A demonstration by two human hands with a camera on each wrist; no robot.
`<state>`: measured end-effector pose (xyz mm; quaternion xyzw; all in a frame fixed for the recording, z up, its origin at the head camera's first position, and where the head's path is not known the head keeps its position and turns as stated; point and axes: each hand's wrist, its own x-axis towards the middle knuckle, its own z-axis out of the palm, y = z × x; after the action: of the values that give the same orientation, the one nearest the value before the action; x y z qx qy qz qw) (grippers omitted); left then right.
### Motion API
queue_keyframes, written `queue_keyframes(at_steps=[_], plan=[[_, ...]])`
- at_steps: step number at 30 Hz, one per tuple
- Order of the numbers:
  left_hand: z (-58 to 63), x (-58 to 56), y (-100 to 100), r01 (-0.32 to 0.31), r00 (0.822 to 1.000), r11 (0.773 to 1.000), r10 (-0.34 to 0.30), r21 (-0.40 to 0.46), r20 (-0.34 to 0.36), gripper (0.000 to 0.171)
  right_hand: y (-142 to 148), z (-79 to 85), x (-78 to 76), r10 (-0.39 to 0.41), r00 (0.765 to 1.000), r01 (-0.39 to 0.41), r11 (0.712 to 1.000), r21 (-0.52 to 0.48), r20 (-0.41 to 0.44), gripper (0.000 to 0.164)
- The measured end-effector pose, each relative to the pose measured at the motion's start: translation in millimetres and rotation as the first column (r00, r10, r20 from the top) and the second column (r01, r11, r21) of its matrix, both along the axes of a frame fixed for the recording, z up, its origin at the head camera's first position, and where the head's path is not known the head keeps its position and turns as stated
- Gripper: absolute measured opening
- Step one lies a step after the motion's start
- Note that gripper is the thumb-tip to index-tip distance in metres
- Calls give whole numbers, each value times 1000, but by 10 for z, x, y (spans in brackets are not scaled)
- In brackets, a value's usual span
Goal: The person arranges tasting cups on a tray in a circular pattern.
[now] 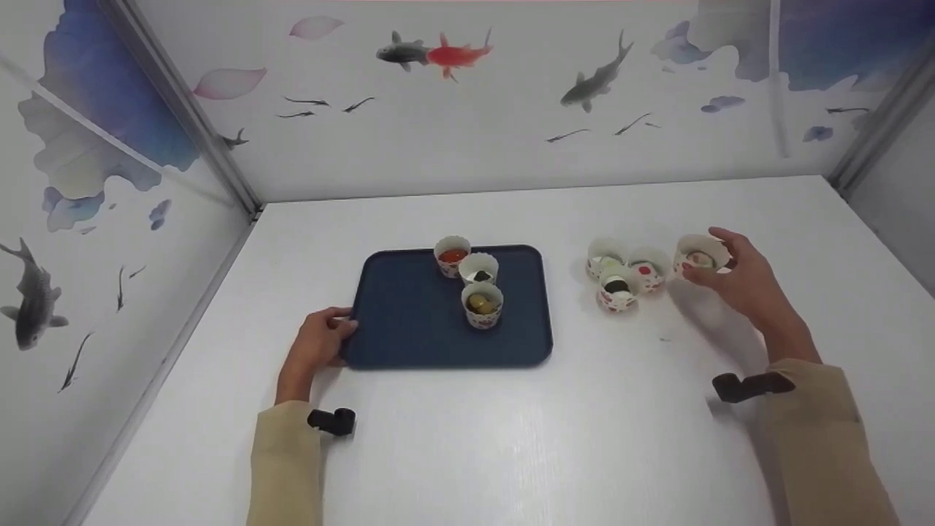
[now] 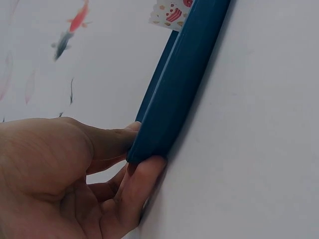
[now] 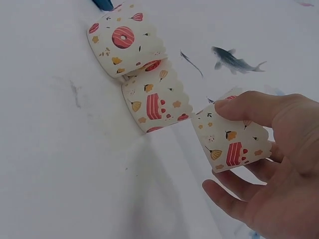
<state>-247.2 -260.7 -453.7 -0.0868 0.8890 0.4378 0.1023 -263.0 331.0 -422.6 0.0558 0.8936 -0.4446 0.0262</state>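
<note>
My left hand (image 1: 321, 340) pinches the left edge of a dark blue tray (image 1: 409, 336), thumb on top and fingers below, as the left wrist view shows. Three printed paper cups stand on the tray: one with orange-red contents (image 1: 453, 257), one with something dark (image 1: 479, 273), one with yellowish-green pieces (image 1: 483, 305). To the right, my right hand (image 1: 752, 281) grips another paper cup (image 3: 232, 134) between thumb and fingers; something pale and pinkish lies inside it. Beside it three more cups cluster on the table: a pale green one (image 1: 605, 259), one with red (image 1: 646, 270), one with black and white (image 1: 618, 292).
The white table (image 1: 453, 446) meets a back wall (image 1: 467, 146) painted with fish and a side wall (image 1: 88, 329) at the left. Black wrist cameras are strapped over both sleeves (image 1: 825, 438).
</note>
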Motion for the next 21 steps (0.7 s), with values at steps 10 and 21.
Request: queue_keyframes(at_steps=[10, 21], plan=[[24, 13, 2, -3, 1000, 1000, 3, 6, 4, 45, -198, 197, 48, 16, 998, -16, 1000, 1, -55, 95], [27, 23, 15, -1, 1000, 1000, 0, 15, 3, 45, -485, 283, 60, 114, 992, -113, 993, 29, -52, 91]])
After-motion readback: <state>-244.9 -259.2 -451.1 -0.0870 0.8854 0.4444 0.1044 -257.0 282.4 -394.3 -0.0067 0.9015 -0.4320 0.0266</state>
